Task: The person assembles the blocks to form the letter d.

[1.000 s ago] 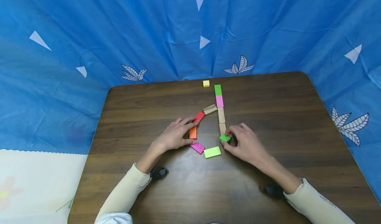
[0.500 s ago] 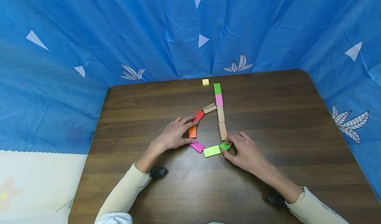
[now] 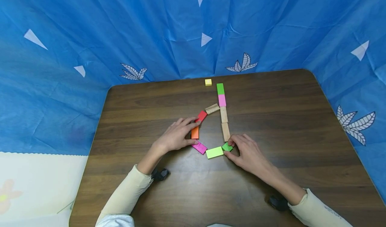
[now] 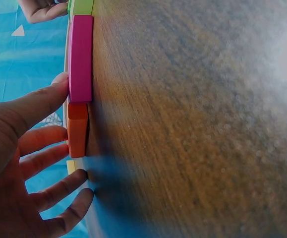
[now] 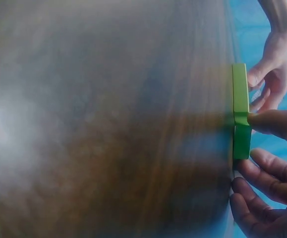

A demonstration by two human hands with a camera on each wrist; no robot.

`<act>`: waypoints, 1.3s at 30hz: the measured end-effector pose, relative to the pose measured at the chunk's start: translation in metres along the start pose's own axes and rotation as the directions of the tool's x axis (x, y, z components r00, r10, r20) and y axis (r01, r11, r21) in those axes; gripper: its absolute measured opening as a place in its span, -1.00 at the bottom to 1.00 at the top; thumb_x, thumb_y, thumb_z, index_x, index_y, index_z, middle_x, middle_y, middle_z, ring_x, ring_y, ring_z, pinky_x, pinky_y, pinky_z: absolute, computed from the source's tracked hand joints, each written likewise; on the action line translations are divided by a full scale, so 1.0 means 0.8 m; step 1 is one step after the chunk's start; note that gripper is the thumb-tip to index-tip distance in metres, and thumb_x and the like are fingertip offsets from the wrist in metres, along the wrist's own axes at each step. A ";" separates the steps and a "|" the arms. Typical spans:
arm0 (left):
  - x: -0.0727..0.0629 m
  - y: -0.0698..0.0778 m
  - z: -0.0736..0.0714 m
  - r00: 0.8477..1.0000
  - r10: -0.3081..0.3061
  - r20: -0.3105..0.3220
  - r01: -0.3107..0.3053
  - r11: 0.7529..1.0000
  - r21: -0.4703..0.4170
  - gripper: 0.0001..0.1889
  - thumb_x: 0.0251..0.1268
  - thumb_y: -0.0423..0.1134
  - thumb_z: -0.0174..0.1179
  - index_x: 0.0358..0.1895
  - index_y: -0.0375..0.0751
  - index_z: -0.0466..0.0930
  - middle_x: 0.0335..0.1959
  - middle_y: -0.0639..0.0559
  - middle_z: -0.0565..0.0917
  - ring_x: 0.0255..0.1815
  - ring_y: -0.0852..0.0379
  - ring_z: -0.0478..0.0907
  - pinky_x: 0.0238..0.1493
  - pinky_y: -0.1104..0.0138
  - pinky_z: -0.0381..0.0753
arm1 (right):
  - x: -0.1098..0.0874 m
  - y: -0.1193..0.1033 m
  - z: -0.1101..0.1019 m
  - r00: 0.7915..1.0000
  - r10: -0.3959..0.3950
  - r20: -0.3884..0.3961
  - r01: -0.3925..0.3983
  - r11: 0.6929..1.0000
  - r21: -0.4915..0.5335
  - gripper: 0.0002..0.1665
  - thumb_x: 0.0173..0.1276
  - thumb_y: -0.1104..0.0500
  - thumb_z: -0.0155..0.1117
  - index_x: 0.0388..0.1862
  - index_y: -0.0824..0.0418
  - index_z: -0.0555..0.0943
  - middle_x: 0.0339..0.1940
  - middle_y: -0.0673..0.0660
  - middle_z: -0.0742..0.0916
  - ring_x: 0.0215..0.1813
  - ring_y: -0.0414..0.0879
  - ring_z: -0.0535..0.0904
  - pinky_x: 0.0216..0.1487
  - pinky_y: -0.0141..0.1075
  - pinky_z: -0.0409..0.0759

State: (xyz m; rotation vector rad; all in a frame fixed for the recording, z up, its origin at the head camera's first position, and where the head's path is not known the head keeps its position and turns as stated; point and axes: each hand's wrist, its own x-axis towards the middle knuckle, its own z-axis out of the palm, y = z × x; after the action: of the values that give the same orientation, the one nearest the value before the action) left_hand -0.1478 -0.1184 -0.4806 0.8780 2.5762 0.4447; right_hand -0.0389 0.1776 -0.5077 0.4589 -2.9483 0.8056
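My right hand [image 3: 248, 154] pinches a dark green block [image 3: 227, 147] between thumb and fingers. That block lies at the right end of a lime green block [image 3: 214, 152], close below a plain wooden block [image 3: 225, 132]. In the right wrist view the green block [image 5: 242, 142] meets the lime one end to end, thumb by the joint. My left hand [image 3: 175, 137] lies with spread fingers on the blocks at left: thumb at the magenta block [image 3: 199, 148], fingers over the red block [image 3: 202, 116] and the orange block [image 3: 195, 133], partly covering them.
Another plain wooden block [image 3: 212, 109] slants from the red one to the straight column, which runs back through a pink block [image 3: 221, 100] to a green block [image 3: 220, 88]. A small yellow block [image 3: 208, 82] sits near the back edge of the brown table [image 3: 286, 120]. A blue curtain [image 3: 169, 29] hangs behind.
My right hand has drawn the dark green block toward the front, from over the plain wooden block's near end to the lime block's right end. My left hand has stayed in place.
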 end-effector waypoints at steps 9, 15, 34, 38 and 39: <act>-0.002 -0.002 0.000 1.000 -0.005 -0.003 0.005 1.000 0.003 -0.14 0.41 0.20 0.41 0.70 0.16 0.28 0.78 0.11 0.18 0.64 -0.10 0.27 0.66 -0.27 0.26 | -0.003 0.000 -0.004 1.000 -0.016 -0.008 0.016 1.000 0.017 -0.61 0.23 0.01 0.70 -0.10 0.08 0.69 -0.24 -0.06 0.76 -0.11 -0.12 0.61 -0.07 -0.15 0.61; -0.001 -0.003 0.000 1.000 -0.007 -0.002 0.007 1.000 0.001 -0.14 0.41 0.20 0.41 0.70 0.16 0.28 0.77 0.11 0.19 0.63 -0.09 0.27 0.66 -0.26 0.27 | -0.004 0.000 -0.004 1.000 -0.024 -0.002 0.024 0.999 0.023 -0.58 0.20 0.03 0.73 -0.07 0.08 0.69 -0.22 -0.07 0.77 -0.11 -0.15 0.63 -0.06 -0.17 0.61; 0.000 -0.002 0.002 1.000 0.002 -0.002 -0.002 1.000 -0.004 -0.15 0.42 0.21 0.40 0.70 0.17 0.29 0.77 0.12 0.20 0.62 -0.07 0.27 0.65 -0.27 0.28 | -0.004 -0.002 -0.005 1.000 0.013 0.005 -0.013 0.999 0.032 -0.58 0.21 0.00 0.72 -0.05 0.07 0.71 -0.17 -0.06 0.80 -0.04 -0.10 0.67 -0.01 -0.09 0.68; 0.000 -0.002 0.001 1.000 -0.001 -0.001 0.001 1.000 -0.008 -0.15 0.41 0.21 0.40 0.70 0.17 0.29 0.77 0.12 0.20 0.62 -0.08 0.27 0.65 -0.28 0.27 | -0.004 -0.001 -0.005 1.000 0.013 -0.002 -0.013 0.999 0.038 -0.58 0.20 0.01 0.73 -0.06 0.07 0.71 -0.17 -0.06 0.80 -0.05 -0.10 0.67 -0.01 -0.09 0.68; 0.000 -0.002 0.001 1.000 -0.002 0.000 0.002 1.000 -0.007 -0.14 0.41 0.21 0.40 0.70 0.17 0.29 0.76 0.12 0.20 0.62 -0.08 0.27 0.65 -0.28 0.26 | -0.004 -0.001 -0.005 1.000 0.015 -0.001 -0.015 0.999 0.044 -0.58 0.20 0.01 0.73 -0.06 0.07 0.71 -0.17 -0.05 0.80 -0.05 -0.10 0.67 -0.01 -0.09 0.68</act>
State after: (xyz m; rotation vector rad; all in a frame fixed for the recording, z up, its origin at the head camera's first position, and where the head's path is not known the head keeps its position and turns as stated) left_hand -0.1482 -0.1193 -0.4817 0.8732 2.5737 0.4537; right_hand -0.0360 0.1802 -0.5041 0.4394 -2.9414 0.8733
